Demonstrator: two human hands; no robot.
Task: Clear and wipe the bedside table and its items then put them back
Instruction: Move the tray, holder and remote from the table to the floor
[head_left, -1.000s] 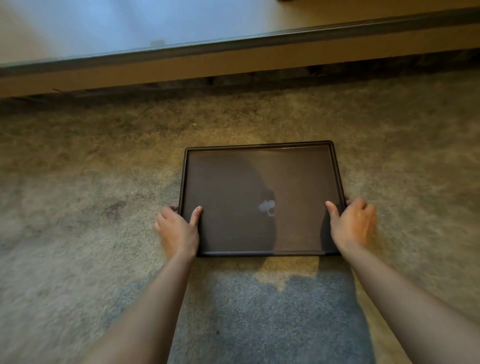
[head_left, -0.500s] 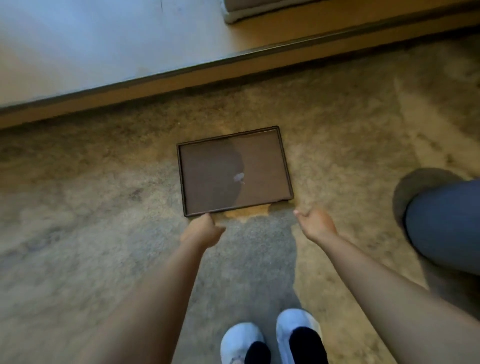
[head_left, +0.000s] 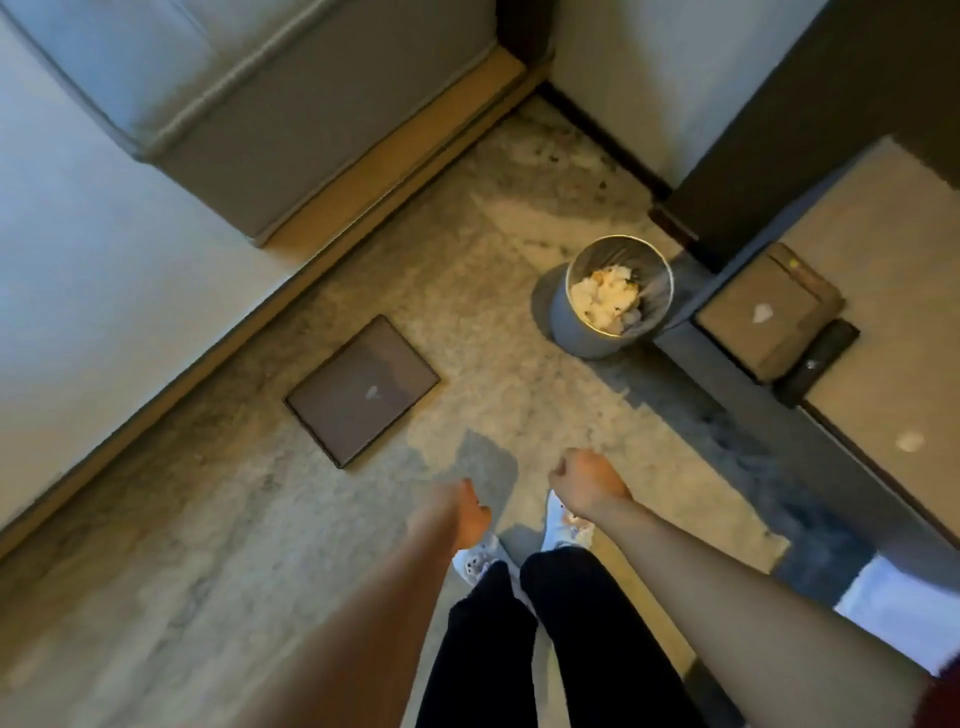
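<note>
Since half a second ago person has stood up and view has swung right; both hands, which were reaching at the tray's near edge, are now pulled back off it and hang over the shoes.

Carpet (head_left: 218, 561) fills most of view, mottled beige-grey. Bed (head_left: 78, 249) runs along left, wooden base strip at its foot. Bedside table (head_left: 893, 322) at right edge, pale top. Dark tray (head_left: 363, 391) lies flat on carpet near bed base, nothing on it but a light glare spot, well apart from both hands. Round bin (head_left: 608, 306) stands on carpet just beside table corner, crumpled white paper inside. On table top: second dark tray (head_left: 769, 312), with black remote (head_left: 818, 361) touching its right side.

Left hand (head_left: 462, 512) loosely curled, holds nothing. Right hand (head_left: 584, 480) closed in loose fist, holds nothing visible. White shoes (head_left: 563, 525) and black trousers (head_left: 561, 639) below.
</note>
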